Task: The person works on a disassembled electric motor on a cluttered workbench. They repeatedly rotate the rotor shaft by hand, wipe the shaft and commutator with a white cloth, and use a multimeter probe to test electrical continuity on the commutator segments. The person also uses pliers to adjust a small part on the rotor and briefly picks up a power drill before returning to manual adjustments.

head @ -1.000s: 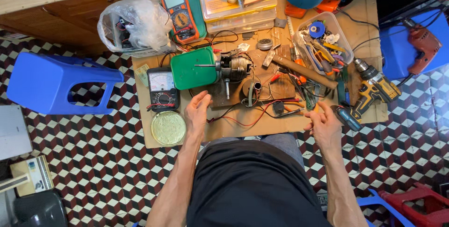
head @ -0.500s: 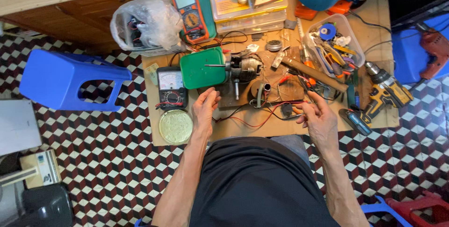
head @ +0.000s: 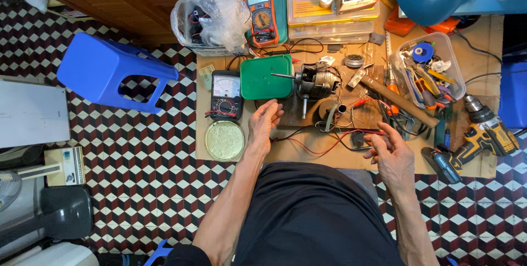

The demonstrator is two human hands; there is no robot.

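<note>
Perhaps right hand near red wires

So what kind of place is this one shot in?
Most likely a home or small-shop electrical repair spot, set up on a tiled floor. A bare motor with loose wires sits before the person, two multimeters lie nearby, and a cordless drill is at the right.

Small metal electric motor and thin red wires on cardboard sheet

The motor is laid on its side, shaft pointed toward a green lid; the wires are trailed loosely below it.
</note>
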